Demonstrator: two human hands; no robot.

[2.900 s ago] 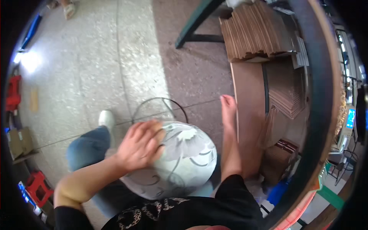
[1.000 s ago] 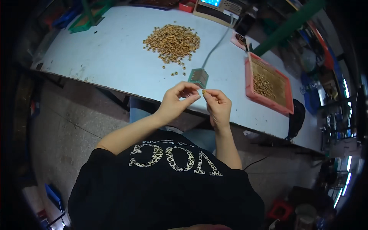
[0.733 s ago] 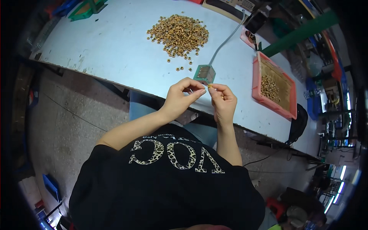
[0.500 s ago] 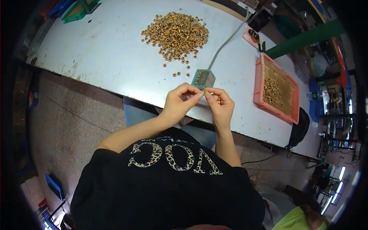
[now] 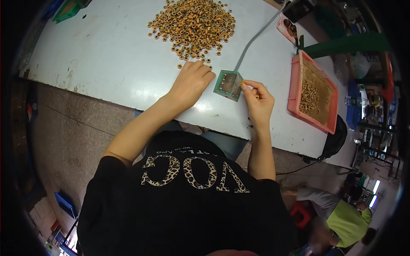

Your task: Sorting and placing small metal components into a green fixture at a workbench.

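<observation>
A large pile of small tan rings (image 5: 194, 25), some with thin wire ends showing, lies on the white table. At the pile's near edge is my left hand (image 5: 191, 83), its fingers curled down beside a few stray rings. The fingertips are hidden, so what they hold, if anything, does not show. My right hand (image 5: 259, 99) pinches a small yellowish ring (image 5: 243, 84) between thumb and forefinger, against the right side of a green-framed box (image 5: 229, 85) with dark panels. More tan rings peek out from its curled fingers.
A grey cable (image 5: 256, 38) runs from the box to the far edge. On the right stands a pink tray (image 5: 294, 85) with more rings on brown lining. A green tray (image 5: 65, 12) is at the far left, a small pink box (image 5: 287, 29) at the back. Another person (image 5: 348, 222) sits behind, lower right.
My hands, which were together in front of the box, are now apart. The left has moved left and away to the pile's edge; the right has moved to the box's right side.
</observation>
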